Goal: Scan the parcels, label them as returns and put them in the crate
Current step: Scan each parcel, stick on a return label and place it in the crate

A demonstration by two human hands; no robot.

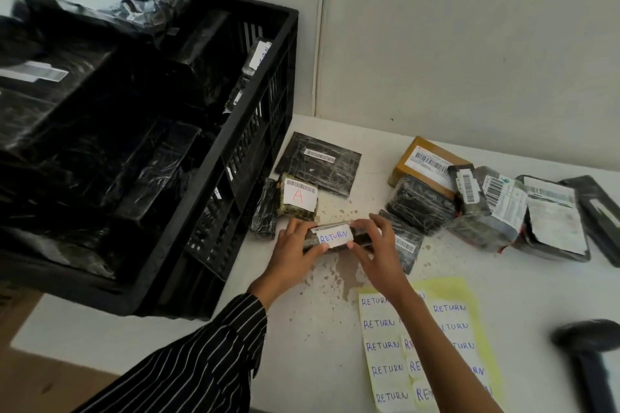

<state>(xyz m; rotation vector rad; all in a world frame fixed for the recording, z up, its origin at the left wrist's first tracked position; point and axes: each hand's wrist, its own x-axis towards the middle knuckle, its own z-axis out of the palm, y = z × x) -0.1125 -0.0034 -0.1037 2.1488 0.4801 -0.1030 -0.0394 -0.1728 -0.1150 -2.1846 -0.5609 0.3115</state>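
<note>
A small black-wrapped parcel (pixel 360 237) lies on the white table with a white RETURN label (pixel 333 235) on its top. My left hand (pixel 291 253) grips its left end, thumb on the label's lower corner. My right hand (pixel 377 245) holds its right end, thumb and fingers pinching the label's right edge. A large black crate (pixel 268 100) stands at the left, holding several black-wrapped parcels. A yellow sheet of RETURN labels (pixel 382 345) lies in front, partly under my right forearm.
Unlabelled parcels lie behind my hands: one marked A (pixel 298 199), a flat black one (pixel 318 163), a brown box (pixel 426 163) and a heap at the right (pixel 503 208). A black barcode scanner (pixel 587 342) rests at the right edge. The table (pixel 302 329) is stained near my hands.
</note>
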